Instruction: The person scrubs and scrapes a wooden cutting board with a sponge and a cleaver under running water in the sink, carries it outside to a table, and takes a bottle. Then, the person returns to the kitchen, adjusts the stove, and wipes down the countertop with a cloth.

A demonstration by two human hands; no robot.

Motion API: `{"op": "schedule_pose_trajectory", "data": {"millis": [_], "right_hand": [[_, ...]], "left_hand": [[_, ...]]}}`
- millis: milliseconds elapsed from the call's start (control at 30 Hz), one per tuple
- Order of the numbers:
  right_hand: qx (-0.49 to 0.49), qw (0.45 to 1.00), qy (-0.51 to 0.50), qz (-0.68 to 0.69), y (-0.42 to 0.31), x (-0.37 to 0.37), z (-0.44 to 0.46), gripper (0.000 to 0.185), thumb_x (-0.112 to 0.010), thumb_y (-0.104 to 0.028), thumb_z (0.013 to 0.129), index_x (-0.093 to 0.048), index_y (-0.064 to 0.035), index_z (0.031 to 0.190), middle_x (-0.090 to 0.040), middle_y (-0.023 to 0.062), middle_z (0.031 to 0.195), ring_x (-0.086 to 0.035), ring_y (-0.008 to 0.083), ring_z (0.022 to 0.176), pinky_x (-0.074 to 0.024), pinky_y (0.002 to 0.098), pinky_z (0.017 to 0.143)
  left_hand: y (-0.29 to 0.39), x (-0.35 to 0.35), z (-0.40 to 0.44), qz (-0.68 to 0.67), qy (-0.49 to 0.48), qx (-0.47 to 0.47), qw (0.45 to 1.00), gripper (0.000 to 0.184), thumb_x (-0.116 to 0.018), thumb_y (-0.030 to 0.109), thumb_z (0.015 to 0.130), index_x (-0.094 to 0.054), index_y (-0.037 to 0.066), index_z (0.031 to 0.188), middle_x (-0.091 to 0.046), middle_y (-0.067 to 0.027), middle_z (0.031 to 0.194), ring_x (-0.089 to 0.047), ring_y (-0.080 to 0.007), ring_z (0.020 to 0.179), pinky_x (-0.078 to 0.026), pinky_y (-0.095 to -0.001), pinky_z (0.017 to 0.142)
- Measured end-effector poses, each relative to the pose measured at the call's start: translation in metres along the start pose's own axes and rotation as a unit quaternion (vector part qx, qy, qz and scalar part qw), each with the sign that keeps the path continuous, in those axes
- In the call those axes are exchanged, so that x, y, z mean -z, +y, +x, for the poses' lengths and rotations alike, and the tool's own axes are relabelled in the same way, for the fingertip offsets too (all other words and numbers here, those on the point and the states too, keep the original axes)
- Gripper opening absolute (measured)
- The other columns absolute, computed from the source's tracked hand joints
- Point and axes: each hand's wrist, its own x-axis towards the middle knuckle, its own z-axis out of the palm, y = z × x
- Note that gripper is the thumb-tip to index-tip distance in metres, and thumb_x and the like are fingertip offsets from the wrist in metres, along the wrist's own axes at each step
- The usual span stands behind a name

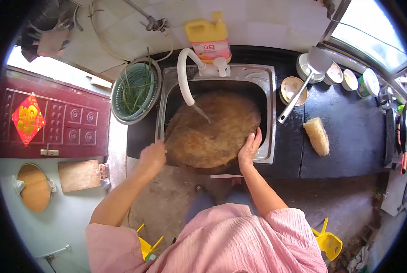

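Observation:
A large, wet, brown round wooden chopping board (208, 132) lies tilted across the sink (271, 113), its near edge over the front rim. Water runs onto it from the white faucet (184, 75). My left hand (152, 158) is closed at the board's left edge, with its fingertips mostly hidden. On the right, my right hand (250, 148) holds the board's edge, fingers stretched along the side and thumb close to the top face.
Left of the sink stands a green colander (119, 98) with green stalks. A yellow detergent bottle (208, 38) is behind the faucet. On the right counter are a bowl (293, 91), a metal spatula (299, 98) and a loofah (317, 136). Yellow chairs (328, 243) stand below.

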Motion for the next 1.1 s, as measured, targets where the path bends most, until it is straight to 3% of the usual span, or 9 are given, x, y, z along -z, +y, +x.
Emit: {"op": "schedule_pose_trajectory", "data": {"millis": [133, 167, 400, 500, 600, 767, 867, 1000, 1100], "right_hand": [[0.013, 1.0, 0.012, -0.001, 0.004, 0.0, 0.002, 0.048, -0.037, -0.028, 0.103, -0.038, 0.0037, 0.139, -0.04, 0.0217, 0.141, -0.038, 0.0358, 0.131, -0.0281, 0.0411, 0.11], [0.013, 1.0, 0.014, 0.001, 0.008, -0.001, 0.002, 0.049, -0.037, -0.029, 0.103, -0.039, 0.0039, 0.139, -0.04, 0.0213, 0.141, -0.039, 0.0347, 0.131, -0.0285, 0.04, 0.11], [0.006, 1.0, -0.006, -0.006, 0.002, 0.004, 0.002, 0.048, -0.036, -0.029, 0.103, -0.038, 0.0032, 0.139, -0.039, 0.0216, 0.142, -0.037, 0.0361, 0.132, -0.0277, 0.041, 0.111], [0.012, 1.0, -0.009, -0.012, 0.0, 0.006, 0.001, 0.047, -0.036, -0.027, 0.103, -0.037, 0.003, 0.139, -0.039, 0.022, 0.142, -0.036, 0.0374, 0.132, -0.0274, 0.0423, 0.111], [0.021, 1.0, -0.005, -0.016, 0.0, 0.004, 0.003, 0.046, -0.037, -0.026, 0.103, -0.037, 0.0031, 0.139, -0.039, 0.0219, 0.142, -0.036, 0.0377, 0.131, -0.0274, 0.0426, 0.11], [0.019, 1.0, -0.006, -0.02, -0.001, 0.004, 0.002, 0.046, -0.037, -0.025, 0.102, -0.037, 0.0033, 0.138, -0.04, 0.022, 0.141, -0.037, 0.038, 0.131, -0.0278, 0.0433, 0.11], [0.028, 0.999, -0.01, -0.025, 0.005, 0.005, 0.004, 0.046, -0.038, -0.025, 0.102, -0.037, 0.0033, 0.138, -0.04, 0.0222, 0.141, -0.037, 0.0383, 0.131, -0.0279, 0.0436, 0.11], [0.03, 0.999, -0.005, -0.039, 0.005, 0.005, 0.003, 0.046, -0.038, -0.025, 0.102, -0.037, 0.003, 0.138, -0.04, 0.0222, 0.141, -0.037, 0.0387, 0.13, -0.0278, 0.0438, 0.11], [0.026, 0.999, -0.001, -0.041, 0.001, 0.003, 0.004, 0.046, -0.039, -0.025, 0.102, -0.037, 0.0027, 0.139, -0.039, 0.022, 0.141, -0.036, 0.0387, 0.131, -0.0277, 0.0438, 0.11]], "left_hand": [[0.046, -0.001, -0.047, -0.032, -0.062, 0.001, 0.998, 0.019, -0.053, 0.006, 0.084, -0.054, -0.006, 0.099, -0.066, -0.0301, 0.086, -0.066, -0.0448, 0.087, -0.052, -0.0524, 0.076], [0.057, -0.008, -0.058, -0.028, -0.062, -0.043, 0.997, 0.025, -0.044, 0.016, 0.096, -0.053, -0.006, 0.103, -0.065, -0.0303, 0.078, -0.067, -0.0451, 0.078, -0.053, -0.0546, 0.069], [0.084, 0.001, -0.061, -0.051, -0.03, -0.144, 0.988, 0.023, -0.045, 0.016, 0.097, -0.056, -0.005, 0.094, -0.064, -0.0292, 0.076, -0.066, -0.0473, 0.076, -0.053, -0.0548, 0.068], [0.038, 0.011, -0.037, -0.033, -0.001, 0.019, 0.999, 0.025, -0.043, 0.017, 0.097, -0.057, -0.003, 0.099, -0.066, -0.0283, 0.085, -0.067, -0.0435, 0.086, -0.052, -0.0533, 0.076], [0.033, -0.004, -0.048, 0.001, -0.021, 0.041, 0.999, 0.02, -0.046, 0.007, 0.09, -0.055, -0.008, 0.1, -0.066, -0.0309, 0.09, -0.066, -0.0456, 0.089, -0.052, -0.0525, 0.078], [0.12, -0.005, -0.087, -0.096, -0.079, -0.092, 0.988, 0.017, -0.044, 0.008, 0.091, -0.053, -0.006, 0.095, -0.064, -0.0314, 0.083, -0.066, -0.0471, 0.081, -0.052, -0.0555, 0.072], [0.103, -0.02, -0.061, -0.102, -0.039, -0.141, 0.984, 0.018, -0.045, 0.009, 0.091, -0.058, -0.004, 0.088, -0.064, -0.028, 0.081, -0.064, -0.0478, 0.079, -0.052, -0.0565, 0.071], [0.039, -0.023, 0.006, -0.024, 0.034, 0.031, 0.999, 0.022, -0.044, 0.012, 0.093, -0.06, -0.003, 0.098, -0.067, -0.0272, 0.093, -0.067, -0.0428, 0.087, -0.054, -0.0508, 0.073], [0.057, -0.016, 0.006, -0.022, 0.004, 0.015, 1.0, 0.02, -0.047, 0.007, 0.089, -0.059, -0.006, 0.098, -0.067, -0.0284, 0.093, -0.067, -0.0417, 0.089, -0.054, -0.05, 0.076]]}}
